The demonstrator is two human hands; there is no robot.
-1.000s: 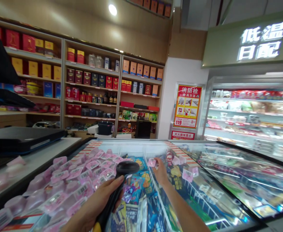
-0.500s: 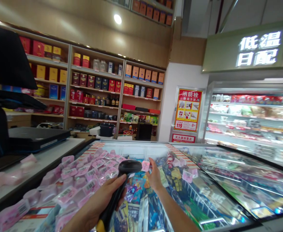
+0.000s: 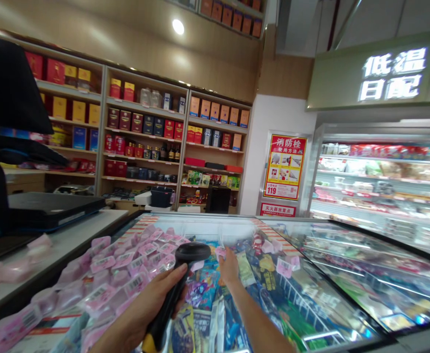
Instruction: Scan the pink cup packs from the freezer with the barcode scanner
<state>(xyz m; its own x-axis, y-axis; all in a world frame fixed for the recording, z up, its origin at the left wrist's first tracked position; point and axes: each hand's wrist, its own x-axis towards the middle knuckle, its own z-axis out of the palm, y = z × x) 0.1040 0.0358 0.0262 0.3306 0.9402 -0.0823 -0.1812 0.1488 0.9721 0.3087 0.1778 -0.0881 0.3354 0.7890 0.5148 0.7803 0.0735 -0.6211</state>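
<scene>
Left hand point(image 3: 145, 306) grip wraps scanner point(image 3: 178, 284); right hand point(image 3: 228, 267) pinches pink tag point(image 3: 220, 252) over open freezer point(image 3: 200, 223).

Wooden shelves point(image 3: 171, 142) with boxed goods stand behind the freezer point(image 3: 310, 274). Right of the shelves hangs a red poster point(image 3: 284, 167); further right, a lit chiller point(image 3: 380, 186). Left of the freezer: a counter point(image 3: 68, 238).
</scene>
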